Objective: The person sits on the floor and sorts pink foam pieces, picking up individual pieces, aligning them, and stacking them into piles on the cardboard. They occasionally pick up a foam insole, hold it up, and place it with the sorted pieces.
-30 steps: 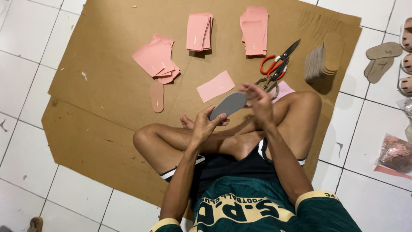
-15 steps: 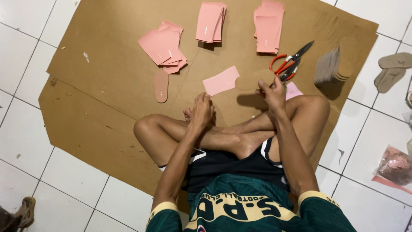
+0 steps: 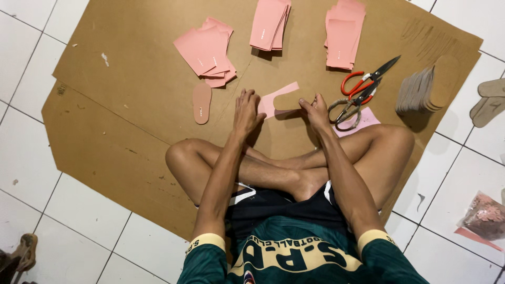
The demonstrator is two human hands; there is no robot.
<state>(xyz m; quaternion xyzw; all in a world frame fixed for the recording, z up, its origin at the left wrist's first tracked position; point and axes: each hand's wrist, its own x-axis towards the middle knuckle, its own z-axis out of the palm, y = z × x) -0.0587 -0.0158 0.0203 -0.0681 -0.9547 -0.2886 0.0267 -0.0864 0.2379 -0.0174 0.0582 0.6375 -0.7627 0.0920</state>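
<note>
Three pink sheet stacks (image 3: 269, 23), two scissors (image 3: 363, 89), one pink insole (image 3: 201, 103)

Left hand (image 3: 247, 111) flat, fingers spread; right hand (image 3: 317, 111) pinching.

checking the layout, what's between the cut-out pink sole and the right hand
In the head view, the left hand and a pink sheet with a tan sole template lie between pink sole and right hand.

Pink stack (image 3: 343, 31) cropped by top edge; plastic bag (image 3: 484, 215) cut off at right.
</note>
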